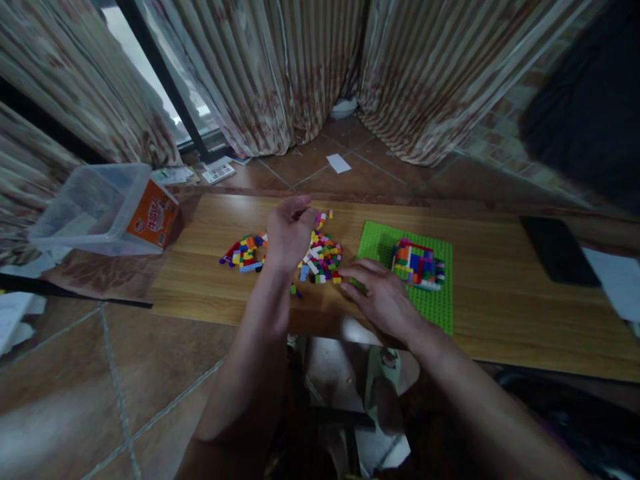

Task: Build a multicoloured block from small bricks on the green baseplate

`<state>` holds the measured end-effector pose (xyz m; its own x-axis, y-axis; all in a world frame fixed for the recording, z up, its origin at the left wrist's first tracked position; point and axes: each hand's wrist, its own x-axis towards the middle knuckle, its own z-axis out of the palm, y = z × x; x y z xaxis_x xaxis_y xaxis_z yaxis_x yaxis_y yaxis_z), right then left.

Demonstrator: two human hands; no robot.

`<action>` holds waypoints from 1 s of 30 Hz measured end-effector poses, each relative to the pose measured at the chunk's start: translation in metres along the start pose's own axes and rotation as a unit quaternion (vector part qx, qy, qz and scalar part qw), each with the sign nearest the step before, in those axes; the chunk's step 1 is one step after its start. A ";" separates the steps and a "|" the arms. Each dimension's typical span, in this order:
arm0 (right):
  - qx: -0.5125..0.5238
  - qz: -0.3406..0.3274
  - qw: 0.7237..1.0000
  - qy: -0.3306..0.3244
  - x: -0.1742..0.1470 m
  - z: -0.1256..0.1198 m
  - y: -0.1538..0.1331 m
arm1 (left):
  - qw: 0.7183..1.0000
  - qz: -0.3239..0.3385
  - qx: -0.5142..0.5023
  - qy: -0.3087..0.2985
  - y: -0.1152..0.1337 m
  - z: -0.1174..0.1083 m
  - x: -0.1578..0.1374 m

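Note:
Over the pile of loose toy building bricks (325,257) my left hand (289,233) is raised, its fingers bent and drawn together. Whatever they hold, if anything, is too small to make out, and the hand covers part of the pile. My right hand (383,293) rests low at the pile's right edge, fingers stretched toward the nearest bricks and thumb apart. Behind that hand lies a green baseplate (370,237), partly covered by it. A multicoloured brick model (417,263) sits on the baseplate, just beyond my right hand.
All this is on a long wooden table (200,287). A clear plastic bin (95,207) with an orange label stands to the left. At the right are a dark flat tablet-like object (557,250) and white paper (615,280). Curtains (240,73) hang beyond.

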<state>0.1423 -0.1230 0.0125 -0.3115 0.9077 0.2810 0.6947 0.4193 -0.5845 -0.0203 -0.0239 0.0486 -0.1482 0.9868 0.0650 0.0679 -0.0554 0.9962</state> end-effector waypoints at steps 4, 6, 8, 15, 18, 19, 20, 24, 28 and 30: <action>-0.018 -0.021 0.998 -0.059 -0.001 0.014 0.006 | 1.000 -0.001 0.017 -0.011 0.000 0.002 -0.002; -0.031 -0.022 0.998 -0.059 0.001 0.018 0.007 | 1.000 -0.003 0.022 -0.018 0.000 0.004 -0.002; -0.041 -0.022 0.997 -0.056 0.003 0.020 0.007 | 0.999 -0.005 0.023 -0.025 0.000 0.005 -0.003; -0.059 -0.005 0.997 -0.044 0.011 0.025 0.006 | 0.999 -0.003 0.025 -0.036 -0.002 0.010 -0.003; -0.079 0.009 0.996 -0.037 0.014 0.029 0.005 | 0.999 0.001 0.027 -0.039 -0.003 0.011 -0.002; -0.085 0.012 0.996 -0.034 0.015 0.031 0.004 | 0.999 0.003 0.027 -0.043 -0.004 0.010 -0.002; -0.091 0.015 0.995 -0.032 0.016 0.032 0.004 | 0.999 0.006 0.026 -0.047 -0.005 0.010 -0.002; -0.071 0.033 0.997 -0.011 0.017 0.037 0.004 | 0.998 0.012 0.028 -0.062 -0.008 0.009 -0.003; 0.032 0.062 0.996 0.056 0.012 0.027 0.001 | 0.997 0.006 0.025 -0.070 -0.008 0.007 -0.003; 0.094 0.082 0.989 0.080 0.010 0.016 0.000 | 0.997 0.007 0.027 -0.075 -0.007 0.008 -0.003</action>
<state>0.1285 -0.1139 0.0030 -0.0884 0.9564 0.2782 0.5894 0.2754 -0.7594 -0.0129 -0.0258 0.0413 0.0025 0.9979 0.0647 0.1216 -0.0645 0.9905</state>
